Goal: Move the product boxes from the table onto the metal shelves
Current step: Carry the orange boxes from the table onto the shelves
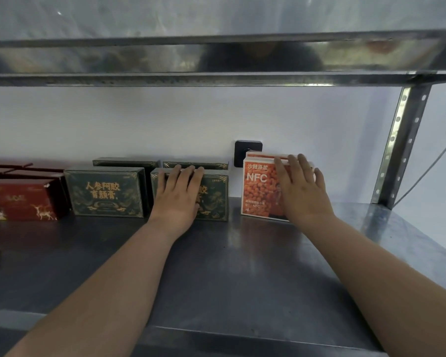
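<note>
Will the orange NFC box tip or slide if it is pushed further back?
The orange NFC box stands upright on a narrow base, so a high push may tip it. The metal shelf looks smooth, so a low push probably slides it.

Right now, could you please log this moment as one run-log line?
left hand: rests on green box | right hand: rests on orange NFC box | both boxes upright on metal shelf

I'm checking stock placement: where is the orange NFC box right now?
In the head view, the orange NFC box stands upright on the metal shelf, right of centre, the right hand resting against it, with a green box to its left.
</note>
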A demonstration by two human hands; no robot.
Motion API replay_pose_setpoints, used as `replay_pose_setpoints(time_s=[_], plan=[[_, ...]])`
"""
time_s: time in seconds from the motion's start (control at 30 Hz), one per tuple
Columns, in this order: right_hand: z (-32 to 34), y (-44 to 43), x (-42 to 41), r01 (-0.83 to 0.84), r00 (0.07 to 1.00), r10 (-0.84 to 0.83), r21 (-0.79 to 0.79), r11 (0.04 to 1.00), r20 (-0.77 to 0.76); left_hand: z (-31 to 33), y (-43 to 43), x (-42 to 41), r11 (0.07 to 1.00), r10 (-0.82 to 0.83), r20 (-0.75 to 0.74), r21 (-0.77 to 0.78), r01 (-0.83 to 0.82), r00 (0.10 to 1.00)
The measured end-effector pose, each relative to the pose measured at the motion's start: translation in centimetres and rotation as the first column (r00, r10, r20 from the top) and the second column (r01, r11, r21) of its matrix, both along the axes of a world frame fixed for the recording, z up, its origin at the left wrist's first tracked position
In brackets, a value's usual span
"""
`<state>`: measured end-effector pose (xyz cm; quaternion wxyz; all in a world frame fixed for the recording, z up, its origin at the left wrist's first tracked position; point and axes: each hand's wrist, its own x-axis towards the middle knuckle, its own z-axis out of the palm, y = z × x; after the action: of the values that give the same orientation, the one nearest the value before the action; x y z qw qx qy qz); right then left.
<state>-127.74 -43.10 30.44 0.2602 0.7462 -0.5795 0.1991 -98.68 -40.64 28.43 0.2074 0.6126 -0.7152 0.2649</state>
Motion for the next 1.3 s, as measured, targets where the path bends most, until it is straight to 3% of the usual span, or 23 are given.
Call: replay_pose_setpoints(time_s=[0.37, 0.53, 0.63, 0.7, 0.77, 0.87, 0.93, 1.07, 1.17, 1.3], plan=[[0.6, 0.6, -0.5, -0.091, 0.994, 0.089, 0.024, 0.996, 0.058, -0.5, 0.9, -0.3, 0.999, -0.044, -0.101, -0.009, 0.043, 0.994], [0.1, 0.5, -0.6, -0.133, 0.988, 0.135, -0.034, 0.990, 0.069, -0.7, 1.7, -0.1, 0.979, -0.094, -0.082, -0.187, 0.078, 0.992], [0.2, 1.3, -0.8, -0.274, 0.961, 0.278, -0.161, 0.948, 0.002, -0.4, 2.3, -0.9, 0.960, -0.131, -0.065, -0.259, 0.110, 0.989], [0.3, 2.4, -0.4, -0.404, 0.914, 0.400, -0.240, 0.883, -0.068, 0.1, 3.2, -2.1, 0.976, -0.163, -0.133, -0.163, 0.141, 0.978], [0.2, 4.4, 0.5, -0.464, 0.886, 0.456, -0.186, 0.866, -0.084, 0.5, 4.6, -3.4, 0.984, -0.146, -0.235, 0.069, 0.167, 0.961], [-1.1, 7.7, 1.5, -0.376, 0.926, 0.378, 0.148, 0.915, 0.015, 0.1, 6.7, -4.6, 0.884, -0.060, -0.226, 0.441, 0.157, 0.972], [-2.4, 9.8, 1.7, -0.284, 0.955, 0.297, 0.350, 0.893, 0.019, -0.5, 8.2, -4.7, 0.810, -0.080, -0.181, 0.562, 0.170, 0.980], [-3.7, 14.6, 1.5, -0.256, 0.966, 0.198, 0.500, 0.828, 0.166, -1.2, 11.7, -5.1, 0.718, -0.183, -0.178, 0.648, 0.255, 0.967], [-4.1, 18.5, 1.8, -0.175, 0.976, 0.093, 0.454, 0.874, 0.198, -1.8, 14.2, -5.4, 0.661, -0.290, -0.137, 0.687, 0.301, 0.947], [-6.5, 23.9, 2.9, -0.034, 0.979, -0.040, 0.351, 0.936, 0.200, -2.7, 16.5, -5.4, 0.699, -0.420, -0.023, 0.630, 0.339, 0.907]])
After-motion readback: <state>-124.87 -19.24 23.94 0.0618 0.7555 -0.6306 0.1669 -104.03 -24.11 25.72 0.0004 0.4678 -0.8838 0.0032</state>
